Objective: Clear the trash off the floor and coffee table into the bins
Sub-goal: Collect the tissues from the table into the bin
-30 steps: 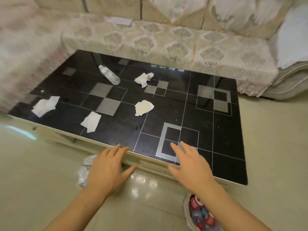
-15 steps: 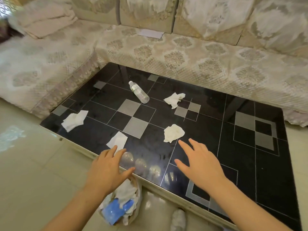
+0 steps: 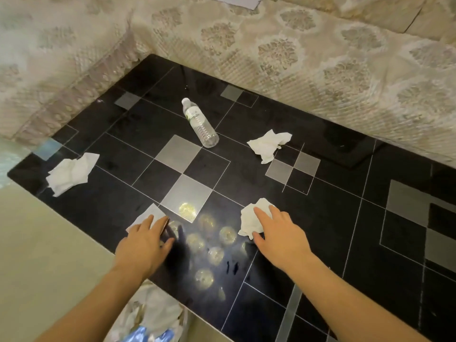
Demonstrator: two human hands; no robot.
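Observation:
A black glass coffee table (image 3: 345, 218) carries several crumpled white tissues and a clear plastic bottle (image 3: 199, 122) lying on its side. My left hand (image 3: 144, 243) lies flat, fingers straight, on a tissue (image 3: 148, 213) near the table's front edge. My right hand (image 3: 278, 233) rests with straight fingers on another crumpled tissue (image 3: 251, 218) in the middle. Two more tissues lie apart from my hands: a tissue at the left edge (image 3: 71, 172) and a tissue behind the bottle's right (image 3: 269, 144).
A bin bag (image 3: 153, 319) holding white paper and blue wrappers stands on the floor under the table's front edge, below my left forearm. A patterned beige sofa (image 3: 296, 53) wraps the table's far and left sides. Pale floor tiles (image 3: 37, 255) lie at left.
The view has moved in closer over the table. Both hands have reached forward and come down, each onto a tissue; earlier they hovered above the front edge.

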